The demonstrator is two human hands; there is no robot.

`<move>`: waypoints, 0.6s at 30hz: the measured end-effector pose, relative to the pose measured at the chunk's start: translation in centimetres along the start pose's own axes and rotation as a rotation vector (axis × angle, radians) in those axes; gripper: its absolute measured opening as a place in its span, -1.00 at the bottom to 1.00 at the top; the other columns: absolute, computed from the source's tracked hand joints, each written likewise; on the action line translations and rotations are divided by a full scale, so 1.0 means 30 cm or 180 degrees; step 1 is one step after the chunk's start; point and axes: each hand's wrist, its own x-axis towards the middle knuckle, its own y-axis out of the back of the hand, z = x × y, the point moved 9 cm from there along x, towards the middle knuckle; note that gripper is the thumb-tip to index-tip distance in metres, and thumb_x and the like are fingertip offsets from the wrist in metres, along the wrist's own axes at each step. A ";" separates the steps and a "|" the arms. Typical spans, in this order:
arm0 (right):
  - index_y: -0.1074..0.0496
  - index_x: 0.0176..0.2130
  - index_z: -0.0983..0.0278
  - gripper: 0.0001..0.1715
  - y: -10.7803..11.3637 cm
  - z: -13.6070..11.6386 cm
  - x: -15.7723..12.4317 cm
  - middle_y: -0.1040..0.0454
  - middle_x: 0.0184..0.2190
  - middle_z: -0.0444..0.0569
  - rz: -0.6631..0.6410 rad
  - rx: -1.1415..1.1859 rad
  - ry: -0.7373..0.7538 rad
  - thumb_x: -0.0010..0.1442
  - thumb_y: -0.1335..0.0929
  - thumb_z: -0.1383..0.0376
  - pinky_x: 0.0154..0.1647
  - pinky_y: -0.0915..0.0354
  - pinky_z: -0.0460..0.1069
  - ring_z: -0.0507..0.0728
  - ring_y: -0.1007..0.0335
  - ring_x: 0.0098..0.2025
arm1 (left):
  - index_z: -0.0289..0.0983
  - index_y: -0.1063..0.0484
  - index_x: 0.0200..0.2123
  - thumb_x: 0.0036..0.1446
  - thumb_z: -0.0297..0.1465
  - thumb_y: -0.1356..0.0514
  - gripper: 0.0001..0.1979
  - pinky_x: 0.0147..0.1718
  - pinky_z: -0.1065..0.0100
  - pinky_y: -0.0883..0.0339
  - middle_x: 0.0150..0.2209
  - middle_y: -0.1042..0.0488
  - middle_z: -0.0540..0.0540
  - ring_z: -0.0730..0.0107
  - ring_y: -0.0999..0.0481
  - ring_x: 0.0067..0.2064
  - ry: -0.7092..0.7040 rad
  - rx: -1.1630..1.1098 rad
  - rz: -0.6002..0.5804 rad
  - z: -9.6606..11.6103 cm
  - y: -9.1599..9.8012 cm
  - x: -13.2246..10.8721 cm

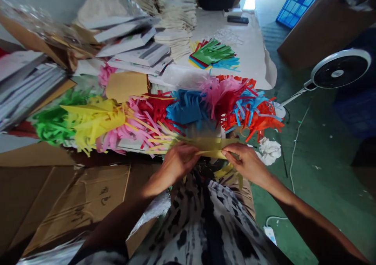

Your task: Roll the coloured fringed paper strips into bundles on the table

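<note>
A yellow paper strip (213, 146) with cut fringes is stretched between my two hands at the table's front edge. My left hand (182, 157) pinches its left end, where thin fringes spread leftward. The right end is held between the thumb and fingers of my right hand (242, 158). Beyond them lies a row of fringed paper: green (53, 122), yellow (101, 120), pink (120, 134), blue (185, 106), a pink and red bunch (223, 91) and orange-red (264, 118). More yellow pieces (226, 173) hang below my right hand, near my lap.
Stacked white packets (138, 45) fill the back left; a fanned stack of coloured fringed sheets (216, 53) and a phone (237, 19) lie on the white table (252, 42). A fan (340, 69) stands at right. Cardboard (85, 198) is at lower left.
</note>
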 end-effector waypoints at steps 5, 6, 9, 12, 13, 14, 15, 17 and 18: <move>-0.51 -0.27 0.19 -0.67 -0.006 0.053 0.023 -0.56 -0.40 -0.12 0.0111 -0.0011 -0.0768 0.42 -0.28 0.10 -0.37 -0.20 -0.03 0.08 -0.42 -0.43 | -0.23 -0.65 -0.27 0.34 -0.27 -0.21 -0.76 -0.36 0.31 -0.21 -0.37 -0.61 -0.08 0.28 -0.56 -0.32 0.0900 0.0214 -0.0007 -0.079 -0.005 0.037; -0.49 -0.28 0.19 -0.68 -0.008 0.053 0.023 -0.54 -0.41 -0.13 0.0113 -0.0069 -0.0824 0.41 -0.29 0.08 -0.38 -0.19 -0.03 0.08 -0.40 -0.45 | -0.23 -0.64 -0.28 0.34 -0.27 -0.20 -0.76 -0.36 0.31 -0.20 -0.38 -0.61 -0.07 0.28 -0.56 -0.33 0.0942 0.0243 0.0018 -0.078 -0.007 0.041; -0.48 -0.26 0.19 -0.70 -0.011 0.042 0.024 -0.54 -0.38 -0.11 0.0120 -0.0262 -0.0825 0.38 -0.31 0.06 -0.35 -0.18 -0.02 0.08 -0.40 -0.43 | -0.22 -0.62 -0.29 0.32 -0.29 -0.18 -0.77 -0.34 0.31 -0.20 -0.37 -0.61 -0.07 0.28 -0.56 -0.33 0.1015 0.0265 0.0150 -0.071 -0.004 0.046; -0.46 -0.31 0.19 -0.64 -0.009 0.047 0.028 -0.56 -0.37 -0.07 0.0149 -0.0359 -0.0922 0.42 -0.26 0.08 -0.36 -0.15 -0.01 0.10 -0.42 -0.42 | -0.21 -0.59 -0.34 0.31 -0.29 -0.19 -0.78 -0.34 0.32 -0.20 -0.37 -0.60 -0.07 0.28 -0.55 -0.33 0.1040 0.0341 0.0198 -0.068 -0.003 0.048; -0.46 -0.33 0.19 -0.61 -0.011 0.050 0.031 -0.56 -0.38 -0.06 0.0127 -0.0432 -0.0964 0.43 -0.24 0.07 -0.36 -0.14 -0.01 0.11 -0.42 -0.42 | -0.21 -0.58 -0.33 0.31 -0.29 -0.20 -0.79 -0.35 0.33 -0.19 -0.38 -0.60 -0.07 0.29 -0.54 -0.33 0.1063 0.0384 0.0215 -0.069 -0.003 0.049; -0.46 -0.34 0.19 -0.58 -0.013 0.051 0.035 -0.57 -0.38 -0.04 0.0098 -0.0540 -0.0997 0.45 -0.23 0.06 -0.37 -0.13 -0.01 0.12 -0.43 -0.42 | -0.20 -0.57 -0.33 0.30 -0.29 -0.20 -0.80 -0.36 0.33 -0.17 -0.39 -0.59 -0.06 0.29 -0.54 -0.34 0.1102 0.0436 0.0238 -0.072 -0.002 0.051; -0.47 -0.33 0.19 -0.57 -0.015 0.051 0.040 -0.59 -0.37 -0.02 0.0072 -0.0675 -0.1017 0.45 -0.22 0.06 -0.38 -0.11 0.00 0.14 -0.45 -0.41 | -0.20 -0.56 -0.32 0.30 -0.29 -0.21 -0.82 -0.37 0.33 -0.16 -0.39 -0.59 -0.06 0.28 -0.54 -0.35 0.1147 0.0494 0.0262 -0.077 -0.002 0.052; -0.50 -0.27 0.20 -0.60 -0.015 0.051 0.049 -0.62 -0.34 0.02 0.0054 -0.0929 -0.1074 0.45 -0.23 0.06 -0.37 -0.10 0.01 0.18 -0.51 -0.36 | -0.20 -0.54 -0.32 0.29 -0.29 -0.21 -0.83 -0.40 0.33 -0.12 -0.40 -0.58 -0.06 0.27 -0.53 -0.37 0.1222 0.0633 0.0300 -0.085 -0.003 0.055; -0.51 -0.24 0.19 -0.62 -0.015 0.053 0.051 -0.63 -0.34 0.02 0.0058 -0.1018 -0.1125 0.44 -0.24 0.06 -0.38 -0.09 0.01 0.20 -0.53 -0.34 | -0.19 -0.53 -0.33 0.30 -0.30 -0.20 -0.83 -0.40 0.32 -0.10 -0.41 -0.58 -0.07 0.27 -0.52 -0.38 0.1232 0.0711 0.0312 -0.087 -0.005 0.058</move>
